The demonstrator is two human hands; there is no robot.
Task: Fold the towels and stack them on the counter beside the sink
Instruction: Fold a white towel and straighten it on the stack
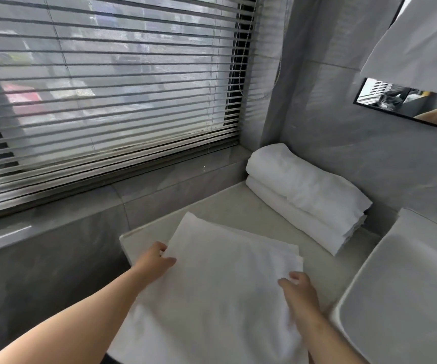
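A person's left hand [157,258] and right hand [299,285] pinch opposite edges of a white towel [220,274] on the counter [212,203], apparently squaring it for the folded stack [304,190] beyond.

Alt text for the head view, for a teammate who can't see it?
Two hands work a white towel spread on the counter: the left hand pinches its left edge, the right hand rests at its right edge. Two folded towels sit stacked by the wall, beside the sink.
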